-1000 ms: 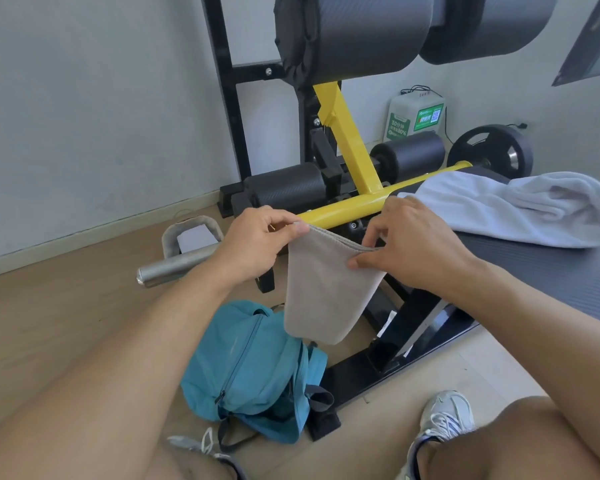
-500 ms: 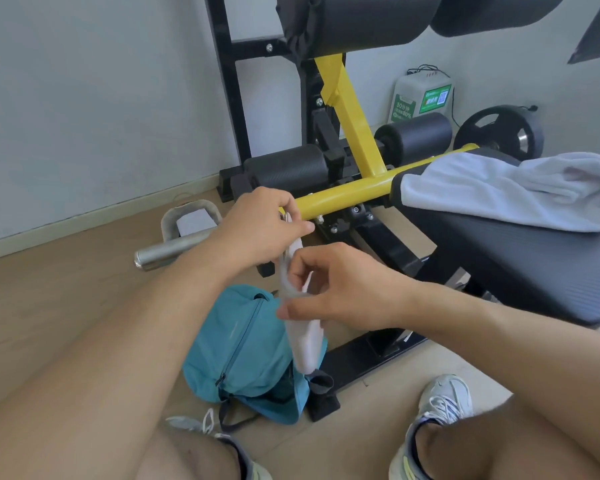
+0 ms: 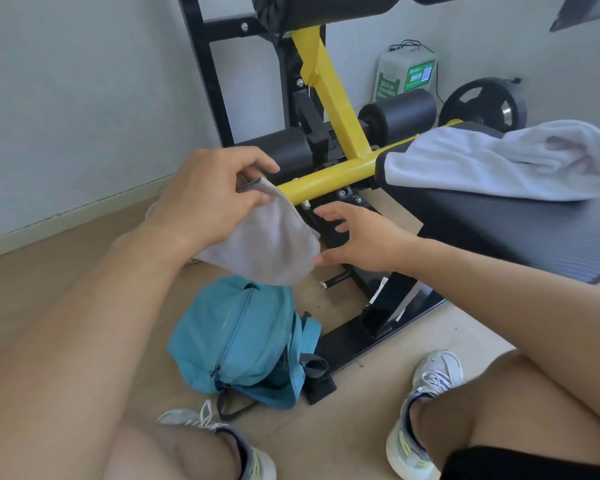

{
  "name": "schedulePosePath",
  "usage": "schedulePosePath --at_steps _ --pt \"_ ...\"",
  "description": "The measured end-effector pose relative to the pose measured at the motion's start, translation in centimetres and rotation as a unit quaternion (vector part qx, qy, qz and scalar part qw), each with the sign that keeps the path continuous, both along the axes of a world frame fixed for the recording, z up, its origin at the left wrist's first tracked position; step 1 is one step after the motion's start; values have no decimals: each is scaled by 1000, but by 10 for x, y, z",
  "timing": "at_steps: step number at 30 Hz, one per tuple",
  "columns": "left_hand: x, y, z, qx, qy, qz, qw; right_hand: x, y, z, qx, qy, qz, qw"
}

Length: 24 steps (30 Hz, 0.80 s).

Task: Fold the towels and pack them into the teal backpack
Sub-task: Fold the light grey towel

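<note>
My left hand (image 3: 212, 192) pinches the top of a small folded grey towel (image 3: 267, 244), which hangs in the air over the teal backpack (image 3: 243, 341). The backpack lies on the wooden floor between my feet, its front zipper closed and its top facing right; whether the main opening is unzipped is unclear. My right hand (image 3: 364, 237) is open, fingers spread, its thumb close to the towel's right edge. A larger white towel (image 3: 499, 161) lies loose and unfolded on the black bench pad (image 3: 520, 233) at the right.
A black and yellow gym machine (image 3: 329, 174) stands behind the backpack, its base bar running along the floor beside the bag. A weight plate (image 3: 485, 102) and a green-and-white box (image 3: 406, 77) sit by the far wall. My shoes (image 3: 426, 403) flank the backpack.
The grey towel went from a wide hanging sheet to a smaller folded piece. My right hand has let go and opened beside it. My left hand keeps hold.
</note>
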<state>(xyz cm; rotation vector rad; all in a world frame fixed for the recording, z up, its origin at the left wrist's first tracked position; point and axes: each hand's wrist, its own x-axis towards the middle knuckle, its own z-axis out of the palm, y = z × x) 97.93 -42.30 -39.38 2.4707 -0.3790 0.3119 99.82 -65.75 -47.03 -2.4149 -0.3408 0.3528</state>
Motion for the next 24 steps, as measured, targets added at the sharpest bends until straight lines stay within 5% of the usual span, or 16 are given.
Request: schedulePosePath --at_steps 13,24 --pt "-5 -12 -9 -21 42 -74 996 -4 17 -24 0 -1 80 997" --pt "4 -8 -8 -201 -13 104 974 2 14 -31 -13 11 35 999"
